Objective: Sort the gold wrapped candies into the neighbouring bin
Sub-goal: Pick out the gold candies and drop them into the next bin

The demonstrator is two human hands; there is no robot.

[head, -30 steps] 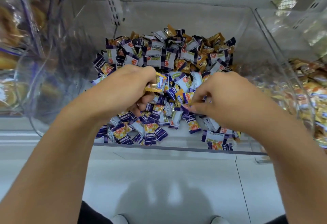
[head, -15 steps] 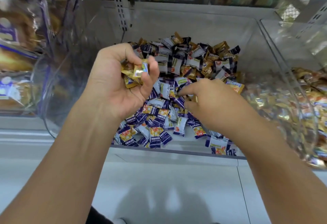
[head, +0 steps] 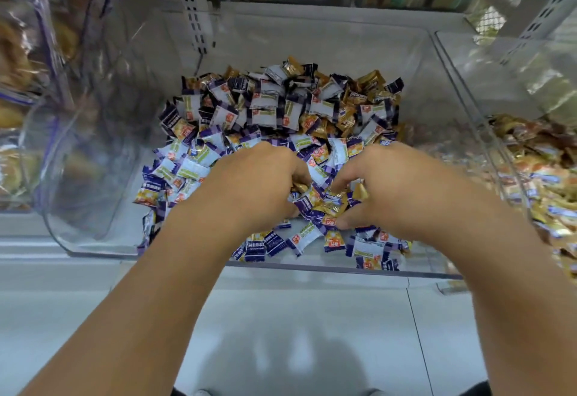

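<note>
In the clear middle bin (head: 418, 61) on the shelf, the gold wrapped candies (head: 368, 81) are small shiny pillow packs with crimped ends, scattered among many more purple-and-white candies (head: 268, 114); most of the gold ones show toward the back right of the heap, and a few lie at the front between the two hands. The neighbouring bin (head: 462, 61) on the right, also clear, holds a pile of gold candy (head: 537, 158) only. A third clear bin (head: 71, 214) on the left stands before bagged goods that are too blurred to name.

Both hands are down in the front of the heap, knuckles up. The left hand (head: 249, 183) is curled closed, with a bit of gold wrapper showing at its fingertips; how many pieces it holds cannot be told. The right hand (head: 399, 186) has its fingers bent, and forefinger and thumb are narrowed around a gold candy (head: 332, 206) lying on the pile, touching it.
</note>
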